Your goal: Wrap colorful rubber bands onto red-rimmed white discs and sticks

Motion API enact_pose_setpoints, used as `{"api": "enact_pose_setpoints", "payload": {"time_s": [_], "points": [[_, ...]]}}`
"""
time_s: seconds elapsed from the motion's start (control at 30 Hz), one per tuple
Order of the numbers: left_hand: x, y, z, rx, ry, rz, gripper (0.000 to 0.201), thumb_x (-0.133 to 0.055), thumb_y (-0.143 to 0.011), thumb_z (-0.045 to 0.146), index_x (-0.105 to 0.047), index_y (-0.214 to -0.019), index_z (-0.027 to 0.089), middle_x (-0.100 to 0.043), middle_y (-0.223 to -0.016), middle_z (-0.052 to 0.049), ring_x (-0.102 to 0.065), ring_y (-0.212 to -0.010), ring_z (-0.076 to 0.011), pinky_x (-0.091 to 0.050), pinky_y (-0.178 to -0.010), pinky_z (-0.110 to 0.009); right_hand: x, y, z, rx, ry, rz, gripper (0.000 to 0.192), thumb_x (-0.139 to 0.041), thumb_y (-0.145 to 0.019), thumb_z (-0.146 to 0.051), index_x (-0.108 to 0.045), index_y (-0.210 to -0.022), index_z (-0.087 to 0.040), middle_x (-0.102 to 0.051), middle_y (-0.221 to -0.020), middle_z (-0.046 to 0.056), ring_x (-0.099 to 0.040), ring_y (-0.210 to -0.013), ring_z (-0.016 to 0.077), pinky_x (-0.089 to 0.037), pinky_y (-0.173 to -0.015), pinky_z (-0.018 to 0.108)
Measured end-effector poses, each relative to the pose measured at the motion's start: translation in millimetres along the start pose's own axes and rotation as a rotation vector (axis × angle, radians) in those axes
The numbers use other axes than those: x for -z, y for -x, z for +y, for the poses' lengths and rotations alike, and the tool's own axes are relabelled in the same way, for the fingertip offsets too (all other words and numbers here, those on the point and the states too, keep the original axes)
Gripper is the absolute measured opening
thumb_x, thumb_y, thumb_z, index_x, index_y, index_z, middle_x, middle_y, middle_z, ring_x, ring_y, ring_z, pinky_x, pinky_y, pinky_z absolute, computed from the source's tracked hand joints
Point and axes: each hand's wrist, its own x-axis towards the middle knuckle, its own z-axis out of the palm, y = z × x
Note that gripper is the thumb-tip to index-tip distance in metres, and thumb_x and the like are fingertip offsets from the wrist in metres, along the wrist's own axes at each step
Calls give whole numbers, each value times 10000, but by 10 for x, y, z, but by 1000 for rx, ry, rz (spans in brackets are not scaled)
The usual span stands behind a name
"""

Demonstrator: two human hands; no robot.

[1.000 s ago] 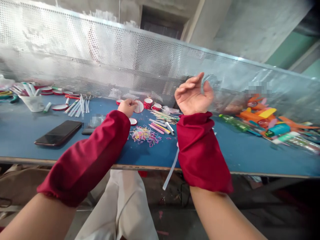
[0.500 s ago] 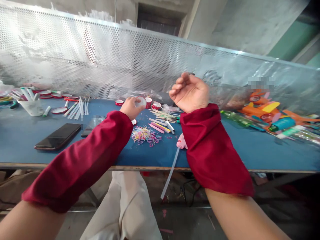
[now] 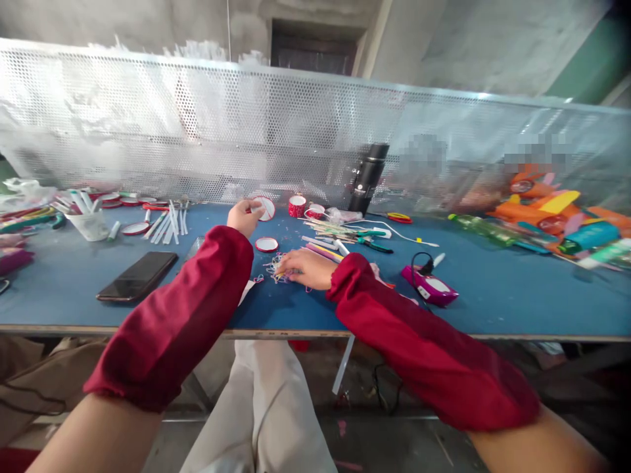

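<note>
Before the perforated metal screen [image 3: 296, 135], a tall black cylindrical bottle [image 3: 369, 179] and small red-sided round containers [image 3: 296, 209] stand along the rear edge of the blue-topped bench [image 3: 517, 299]; green-handled pliers [image 3: 373, 241] lie beyond the right hand [image 3: 309, 268]. A black rectangular phone [image 3: 137, 277] lies left of the dark red left sleeve [image 3: 187, 315]. Blue surface stretches rightward from the glossy purple box [image 3: 431, 288] along the front edge, which the dark red right sleeve [image 3: 428, 351] crosses. The left hand [image 3: 244, 217], toward the rear edge, pinches a white disc with a red rim [image 3: 267, 208]. The right hand's bent fingers touch a loose pile of small pastel bands [image 3: 274, 268] mid-bench; whether this grip pinches any, I cannot tell.
</note>
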Motion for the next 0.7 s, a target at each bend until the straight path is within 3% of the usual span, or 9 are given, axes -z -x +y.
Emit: {"api": "enact_pose_setpoints", "payload": {"time_s": [0.1, 0.2, 0.4, 0.5, 0.63, 0.7], "points": [[39, -24, -26, 17, 60, -5, 304, -684, -724, 317, -715, -990, 172, -597, -761, -17, -570, -630, -121, -502, -606, -250, 132, 42, 90, -55, 36, 23, 286, -571, -856, -137, -772, -1026, -247, -716, -1101, 57, -661, -1013, 204, -468, -962, 343], [86, -54, -11, 21, 116, 4, 330, -675, -726, 329, -710, -1007, 160, -615, -833, -31, -555, -652, -107, -506, -594, -233, 217, 12, 63, 8, 66, 56, 291, -631, -817, -175, -767, -1050, -285, -693, -1206, 33, -621, -1125, 233, -417, -1040, 374], [161, -38, 50, 51, 126, 28, 328, -652, -740, 327, -701, -1019, 162, -630, -864, -33, -564, -681, -103, -508, -612, -217, -48, -433, -396, 49, 44, -16, 305, -639, -840, -238, -723, -1132, -260, -700, -1178, 52, -630, -1108, 226, -456, -957, 323], [183, -33, 56, 90, 140, 43, 297, -643, -749, 304, -698, -999, 153, -631, -852, -36, -557, -667, -100, -488, -589, -206, -97, -577, -548, -29, 121, -79, 217, -627, -825, -191, -731, -1013, -225, -722, -1067, 52, -663, -980, 207, -474, -831, 282], [172, -41, 52, 96, 184, 8, 287, -679, -729, 306, -703, -967, 148, -618, -781, -19, -532, -627, -92, -466, -566, -199, 125, -475, -423, -121, 125, -208, 163, -626, -785, -143, -732, -874, -228, -744, -895, 2, -675, -831, 165, -454, -718, 237], [156, -31, 64, 96, 205, -43, 287, -710, -710, 323, -709, -931, 139, -598, -710, -5, -506, -576, -85, -445, -541, -201, 308, -328, -267, -133, 37, -203, 159, -659, -764, -164, -743, -889, -218, -748, -897, 6, -676, -808, 159, -463, -712, 229]]}}
